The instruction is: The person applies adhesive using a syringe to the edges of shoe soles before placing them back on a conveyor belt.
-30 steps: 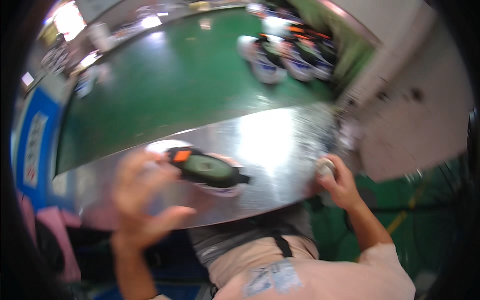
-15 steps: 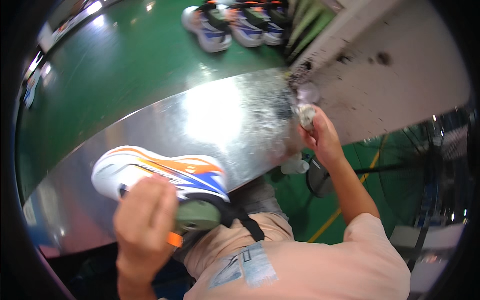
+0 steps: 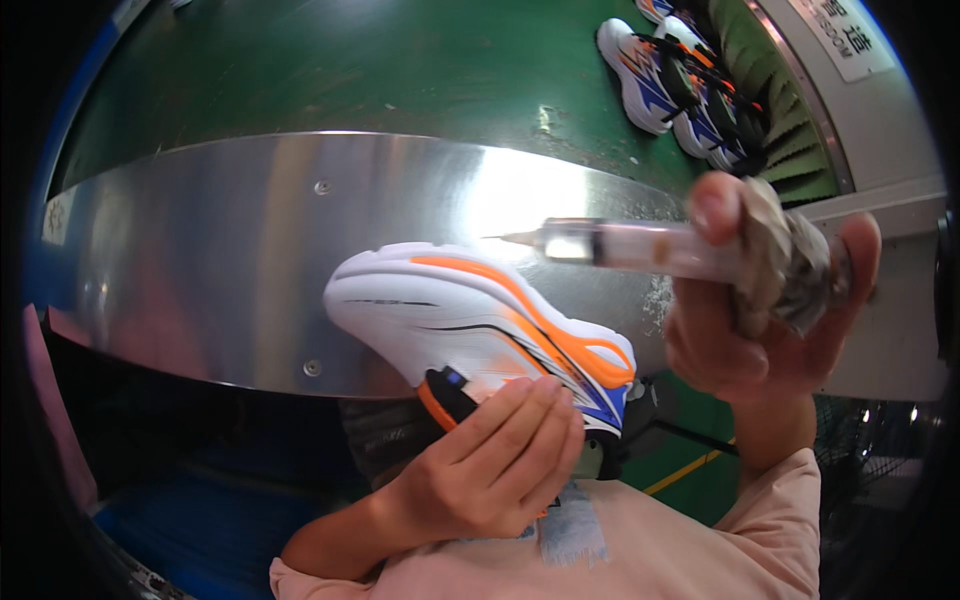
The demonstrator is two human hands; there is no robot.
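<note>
My left hand (image 3: 492, 462) grips a white running shoe (image 3: 470, 325) with orange and blue stripes, held on its side so the sole edge faces up and the toe points left. My right hand (image 3: 762, 310) is closed around a clear plastic syringe (image 3: 620, 244) and a crumpled grey rag (image 3: 788, 262). The syringe lies level, its needle tip pointing left just above the shoe's heel end, a short gap apart from the shoe.
A shiny steel table (image 3: 220, 250) curves under the shoe. Behind it runs a green conveyor belt (image 3: 380, 70) carrying several matching shoes (image 3: 680, 80) at the upper right. A grey machine housing (image 3: 880, 130) stands at the right edge.
My left hand lifted the shoe closer and turned it from lying flat to sole edge up. My right hand came away from the table's right end, bringing syringe and rag over the shoe.
</note>
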